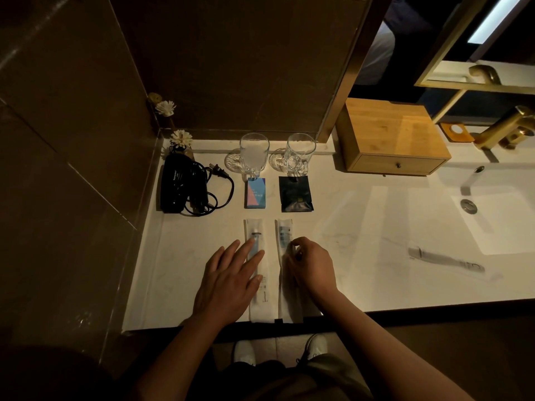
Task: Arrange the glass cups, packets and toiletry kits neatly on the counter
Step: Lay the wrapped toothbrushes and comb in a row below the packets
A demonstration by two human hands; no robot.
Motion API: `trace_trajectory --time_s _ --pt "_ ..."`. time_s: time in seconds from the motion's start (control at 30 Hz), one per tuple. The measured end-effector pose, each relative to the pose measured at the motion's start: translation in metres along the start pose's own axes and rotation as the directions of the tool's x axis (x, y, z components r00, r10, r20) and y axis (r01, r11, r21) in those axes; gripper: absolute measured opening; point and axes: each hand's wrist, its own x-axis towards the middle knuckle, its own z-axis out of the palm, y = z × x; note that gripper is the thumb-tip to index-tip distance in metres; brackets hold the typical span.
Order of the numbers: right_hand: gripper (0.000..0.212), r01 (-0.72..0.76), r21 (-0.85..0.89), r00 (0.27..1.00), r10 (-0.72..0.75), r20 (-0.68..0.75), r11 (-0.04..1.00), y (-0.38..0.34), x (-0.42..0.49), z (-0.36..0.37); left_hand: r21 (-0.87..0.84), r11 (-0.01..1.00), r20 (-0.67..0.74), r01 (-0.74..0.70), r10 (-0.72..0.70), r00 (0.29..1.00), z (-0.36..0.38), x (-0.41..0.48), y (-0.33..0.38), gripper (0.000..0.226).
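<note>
Two glass cups (pixel 254 153) (pixel 300 153) stand side by side at the back of the white counter (pixel 185 256). In front of them lie a blue-pink packet (pixel 256 193) and a black packet (pixel 296 194). Nearer the front edge two long white toiletry kits lie parallel, pointing away from me. My left hand (pixel 230 277) rests flat with fingers spread on the left kit (pixel 254 230). My right hand (pixel 311 266) pinches the edge of the right kit (pixel 284 231) with curled fingers. A third kit (pixel 445 258) lies apart to the right, near the sink.
A black hair dryer (pixel 181 183) with a coiled cord lies at the back left, beside a small vase of flowers (pixel 181 139). A wooden drawer box (pixel 390 137) stands right of the cups. The sink (pixel 492 204) and brass tap (pixel 506 128) are at the far right.
</note>
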Motion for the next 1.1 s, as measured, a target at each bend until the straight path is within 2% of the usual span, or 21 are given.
trace_trajectory --time_s 0.27,0.47,0.67,0.83,0.93,1.03,1.1 --pt "0.031 -0.002 0.013 1.000 0.002 0.013 1.000 0.002 0.000 -0.003 -0.031 1.000 -0.004 0.000 0.000 1.000 0.000 0.000 -0.001 0.055" --pt "0.032 0.010 0.025 0.996 -0.008 -0.090 1.000 0.022 -0.010 -0.025 -0.159 0.987 -0.090 0.020 -0.034 0.995 -0.009 -0.006 -0.002 0.055" --pt "0.032 -0.120 0.037 0.979 0.124 -0.164 0.992 0.076 -0.016 -0.073 -0.175 0.984 -0.091 0.024 -0.041 0.995 -0.005 -0.005 -0.003 0.052" --pt "0.032 -0.187 -0.070 0.948 0.162 -0.273 0.980 0.124 -0.010 -0.118 -0.136 0.990 -0.102 0.041 -0.055 0.993 -0.014 0.009 -0.011 0.054" --pt "0.034 -0.242 -0.173 0.925 0.173 -0.338 0.955 0.149 -0.006 -0.146 -0.086 0.990 -0.138 0.111 -0.122 0.983 -0.020 0.030 -0.018 0.056" --pt "0.049 -0.278 -0.353 0.945 0.189 -0.265 0.893 0.169 0.003 -0.170 -0.088 0.978 -0.150 0.191 -0.202 0.968 -0.018 0.041 -0.017 0.056" --pt "0.062 -0.312 -0.467 0.949 0.246 -0.197 0.827 0.178 0.009 -0.181 -0.040 0.982 -0.145 0.184 -0.188 0.971 -0.015 0.043 -0.015 0.058"
